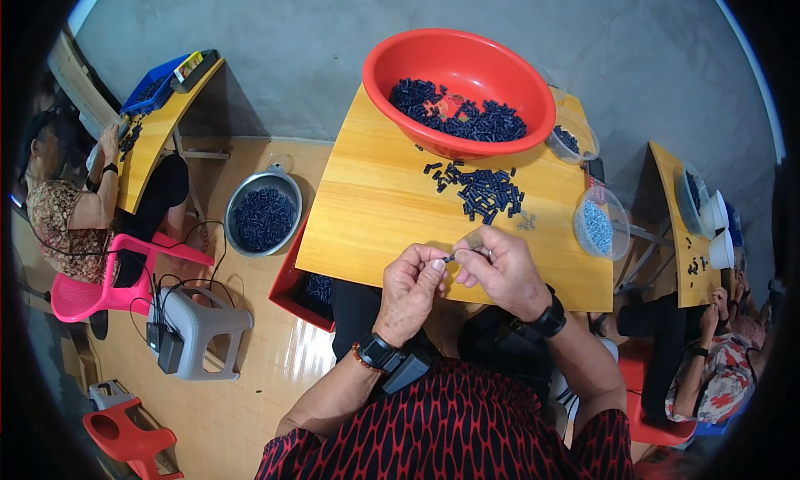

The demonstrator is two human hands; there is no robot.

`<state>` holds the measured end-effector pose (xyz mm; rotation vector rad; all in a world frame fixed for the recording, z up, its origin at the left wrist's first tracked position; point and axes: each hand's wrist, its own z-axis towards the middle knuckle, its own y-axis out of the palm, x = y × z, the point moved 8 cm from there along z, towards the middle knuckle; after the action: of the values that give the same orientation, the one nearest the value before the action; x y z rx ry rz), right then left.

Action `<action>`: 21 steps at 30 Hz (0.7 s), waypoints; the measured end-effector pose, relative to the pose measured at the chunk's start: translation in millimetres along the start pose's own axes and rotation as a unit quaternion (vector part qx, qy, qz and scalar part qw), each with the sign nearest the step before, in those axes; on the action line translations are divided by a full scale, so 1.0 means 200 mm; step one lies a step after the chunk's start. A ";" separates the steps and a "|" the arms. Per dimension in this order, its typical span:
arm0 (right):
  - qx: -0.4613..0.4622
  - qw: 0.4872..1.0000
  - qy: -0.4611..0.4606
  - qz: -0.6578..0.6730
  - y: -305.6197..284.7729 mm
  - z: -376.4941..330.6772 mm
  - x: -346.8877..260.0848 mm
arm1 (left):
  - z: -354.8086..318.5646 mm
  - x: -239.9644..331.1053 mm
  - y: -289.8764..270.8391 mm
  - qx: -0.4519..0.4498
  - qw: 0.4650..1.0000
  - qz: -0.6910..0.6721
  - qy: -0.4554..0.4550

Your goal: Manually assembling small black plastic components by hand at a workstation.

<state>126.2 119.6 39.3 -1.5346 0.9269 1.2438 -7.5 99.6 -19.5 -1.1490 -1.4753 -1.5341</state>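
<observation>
Over the near edge of the wooden table [367, 230], my left hand [412, 284] pinches a small dark cylindrical piece [449, 258] between thumb and finger. My right hand [508, 273] closes on the piece's other side, fingertips almost meeting those of the left. Its exact shape is mostly hidden by the fingers. Just beyond the hands lies a loose pile of similar dark pieces [490, 195], with a few tiny pale bits [527, 222] beside it. A round clear tub [621, 240] holding light blue small parts [597, 228] stands right of my right hand.
A large red basin [458, 47] with many dark pieces fills the table's far side. Another clear tub [590, 153] sits beside it. Left on the floor are a metal bowl [287, 180], a red bin [287, 280] and a grey stool [204, 313]. People sit at tables on both sides.
</observation>
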 end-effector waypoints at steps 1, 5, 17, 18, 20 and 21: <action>0.011 1.000 -0.006 0.007 0.00 -0.01 0.00 | 0.00 -0.02 -0.01 0.002 1.000 -0.022 -0.013; 0.031 0.998 -0.054 0.009 0.00 -0.02 -0.01 | 0.01 -0.05 0.00 0.004 0.996 -0.079 -0.035; 0.031 0.998 -0.047 0.027 0.02 -0.01 0.01 | 0.01 -0.05 -0.02 0.016 0.995 -0.100 -0.028; 0.032 0.998 -0.047 0.027 0.01 -0.01 0.01 | 0.01 -0.05 -0.02 0.015 0.995 -0.100 -0.028; 0.026 0.999 -0.048 -0.001 0.02 -0.01 0.00 | 0.01 -0.05 -0.01 0.008 0.995 -0.092 -0.026; 0.027 0.999 -0.048 -0.001 0.02 -0.01 0.00 | 0.00 -0.05 -0.01 0.008 0.995 -0.092 -0.026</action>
<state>122.7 116.8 38.1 -1.4221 0.8893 1.2699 -5.8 99.9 -30.0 -1.0769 -1.6647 -1.6223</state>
